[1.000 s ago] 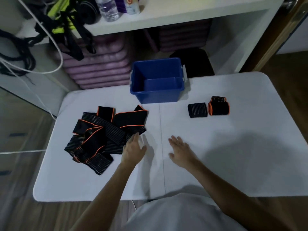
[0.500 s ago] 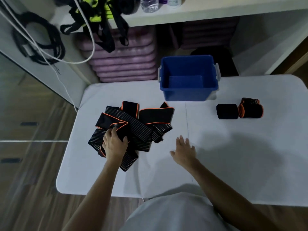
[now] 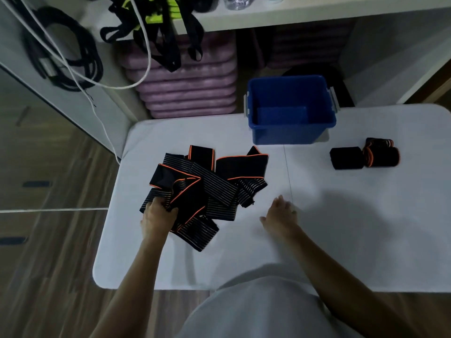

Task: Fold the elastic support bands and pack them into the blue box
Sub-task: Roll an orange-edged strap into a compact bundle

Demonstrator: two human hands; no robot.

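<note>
A loose pile of black elastic support bands (image 3: pixel 210 184) with orange edges and grey stripes lies on the left half of the white table (image 3: pixel 353 228). My left hand (image 3: pixel 157 217) grips one band at the pile's near-left edge, fingers curled into the fabric. My right hand (image 3: pixel 280 217) rests flat on the table to the right of the pile, fingers straight, holding nothing. The blue box (image 3: pixel 291 132) stands at the table's far edge and looks empty. Two rolled bands (image 3: pixel 363 154) lie to the right of the box.
Behind the table stands a white shelf (image 3: pixel 305 13) with purple mats (image 3: pixel 185 89) stacked beneath it. Black straps (image 3: pixel 170 32) and cables (image 3: pixel 68 52) hang at the back left. Wooden floor lies to the left of the table.
My left hand went from the table onto the pile and has closed its fingers on a band. My right hand stayed flat on the table. The camera view shifted left.
</note>
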